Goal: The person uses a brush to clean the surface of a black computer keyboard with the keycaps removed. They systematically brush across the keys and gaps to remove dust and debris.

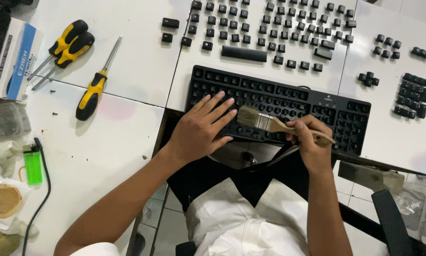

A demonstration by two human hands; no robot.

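Now our left hand [198, 130] lies flat and open on the stripped keyboard [288, 102], while our right hand [310, 142] grips a paintbrush [269, 122] over it; loose keycaps [269, 28] and screwdrivers [75, 61] lie beyond.

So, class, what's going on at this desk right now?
A person sits at a white table with a black keyboard frame, its keys taken off. The left hand lies flat on the frame's left end, and the right hand holds a wooden paintbrush, bristles on the frame. The loose keycaps lie in rows behind it, with three yellow-handled screwdrivers to the left.
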